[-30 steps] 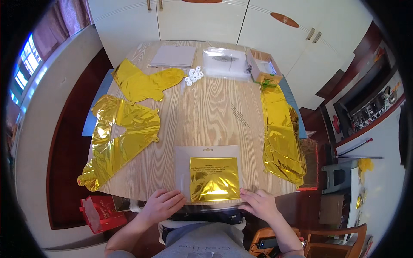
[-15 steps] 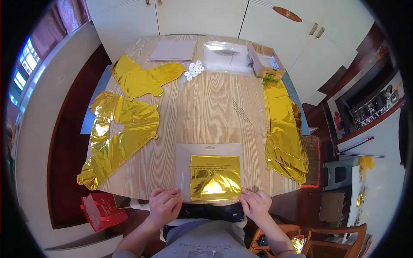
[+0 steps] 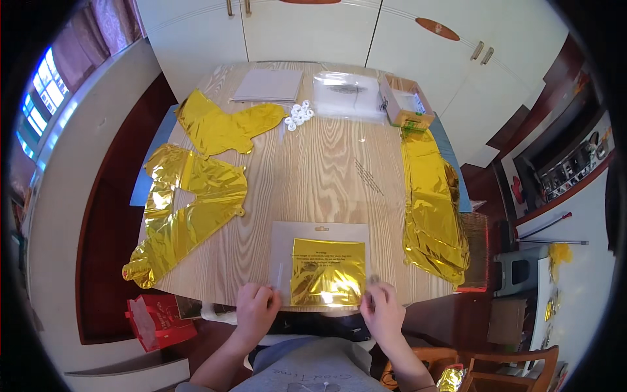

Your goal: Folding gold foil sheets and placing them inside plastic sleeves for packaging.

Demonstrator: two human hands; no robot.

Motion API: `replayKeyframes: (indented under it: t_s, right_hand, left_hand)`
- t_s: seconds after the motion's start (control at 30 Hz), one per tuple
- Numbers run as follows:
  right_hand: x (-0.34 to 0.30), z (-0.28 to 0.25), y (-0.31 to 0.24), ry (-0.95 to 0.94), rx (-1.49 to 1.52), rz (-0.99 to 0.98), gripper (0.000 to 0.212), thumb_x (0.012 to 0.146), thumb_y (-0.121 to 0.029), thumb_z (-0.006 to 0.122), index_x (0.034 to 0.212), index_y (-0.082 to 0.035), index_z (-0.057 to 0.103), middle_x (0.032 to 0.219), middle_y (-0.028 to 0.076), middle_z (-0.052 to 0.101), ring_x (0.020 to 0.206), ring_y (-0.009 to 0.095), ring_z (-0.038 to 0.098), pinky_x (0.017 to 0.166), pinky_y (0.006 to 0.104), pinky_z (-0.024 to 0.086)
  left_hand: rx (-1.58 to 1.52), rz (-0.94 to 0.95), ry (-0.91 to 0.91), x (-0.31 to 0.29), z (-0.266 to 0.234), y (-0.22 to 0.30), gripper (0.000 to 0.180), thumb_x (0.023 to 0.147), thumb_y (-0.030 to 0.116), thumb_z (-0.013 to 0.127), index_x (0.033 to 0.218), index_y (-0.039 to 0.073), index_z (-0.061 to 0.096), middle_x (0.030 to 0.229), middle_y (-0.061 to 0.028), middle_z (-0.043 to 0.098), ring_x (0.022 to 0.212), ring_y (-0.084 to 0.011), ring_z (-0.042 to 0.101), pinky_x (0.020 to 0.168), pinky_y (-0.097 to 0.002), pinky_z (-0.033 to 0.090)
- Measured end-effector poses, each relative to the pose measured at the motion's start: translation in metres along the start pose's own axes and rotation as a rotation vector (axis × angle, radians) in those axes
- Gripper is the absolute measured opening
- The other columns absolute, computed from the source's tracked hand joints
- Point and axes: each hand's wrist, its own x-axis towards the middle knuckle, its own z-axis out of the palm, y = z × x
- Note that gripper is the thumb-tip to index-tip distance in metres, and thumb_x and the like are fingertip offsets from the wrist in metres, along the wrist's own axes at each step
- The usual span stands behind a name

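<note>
A clear plastic bag (image 3: 282,245) lies flat at the table's near edge. Inside it are a pale backing card with a hang hole and a folded gold foil balloon (image 3: 328,274), with dark print over them. My left hand (image 3: 257,308) is closed at the bag's lower left edge, thumb and fingers pinched together. At the lower right edge my right hand (image 3: 383,310) has its fingers curled in a pinch on the bag's side. The exact fingertip contact is partly hidden on both sides.
Flat gold foil balloons (image 3: 196,202) lie at the left, and a further stack (image 3: 432,202) at the right. Toward the back are pale cards (image 3: 268,85), white rings (image 3: 299,115), clear bags (image 3: 346,101) and a small cardboard box (image 3: 406,103). A loose clear bag (image 3: 369,176) rests mid-table.
My right hand has shifted slightly up and inward along the bag's edge, its fingers more curled. My left hand has turned a little. The view has tilted slightly; the bag lies about where it was.
</note>
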Motion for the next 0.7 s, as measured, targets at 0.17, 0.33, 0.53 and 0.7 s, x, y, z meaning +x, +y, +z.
replayKeyframes:
  t_s: [0.17, 0.33, 0.53, 0.7]
  right_hand:
    - [0.001, -0.004, 0.001, -0.050, -0.038, -0.170, 0.032, 0.070, -0.009, 0.070, 0.101, -0.015, 0.065, 0.102, 0.004, 0.058, 0.069, 0.021, 0.059, 0.053, 0.0317, 0.050]
    - [-0.008, 0.004, -0.003, -0.007, 0.042, -0.347, 0.033, 0.069, -0.005, 0.065, 0.101, -0.011, 0.067, 0.111, 0.004, 0.062, 0.061, 0.019, 0.060, 0.053, 0.0316, 0.049]
    - [-0.010, 0.009, -0.026, -0.238, -0.093, -0.448, 0.048, 0.070, -0.008, 0.061, 0.118, -0.008, 0.063, 0.122, 0.006, 0.063, 0.052, 0.014, 0.058, 0.048, 0.0288, 0.049]
    - [-0.016, -0.004, -0.006, -0.242, -0.073, -0.342, 0.047, 0.071, -0.008, 0.059, 0.118, -0.008, 0.064, 0.124, 0.008, 0.063, 0.045, 0.013, 0.054, 0.043, 0.0279, 0.047]
  left_hand:
    - [0.097, -0.051, -0.028, 0.004, -0.008, -0.006, 0.015, 0.074, 0.005, 0.068, 0.079, 0.007, 0.054, 0.081, -0.0106, 0.054, 0.080, -0.0312, 0.053, 0.068, -0.0427, 0.041]
    - [0.169, 0.214, 0.105, 0.004, -0.012, 0.022, 0.022, 0.076, 0.010, 0.069, 0.096, 0.006, 0.061, 0.104, -0.0117, 0.060, 0.103, -0.0304, 0.056, 0.087, -0.0433, 0.043]
    - [0.237, 0.418, -0.355, -0.017, 0.014, 0.051, 0.057, 0.079, 0.031, 0.068, 0.127, 0.002, 0.055, 0.136, -0.0161, 0.051, 0.131, -0.0292, 0.045, 0.109, -0.0427, 0.032]
    - [0.303, 0.385, -0.347, -0.017, 0.002, 0.041, 0.060, 0.080, 0.034, 0.067, 0.126, -0.003, 0.053, 0.132, -0.0195, 0.053, 0.127, -0.0309, 0.048, 0.107, -0.0447, 0.034]
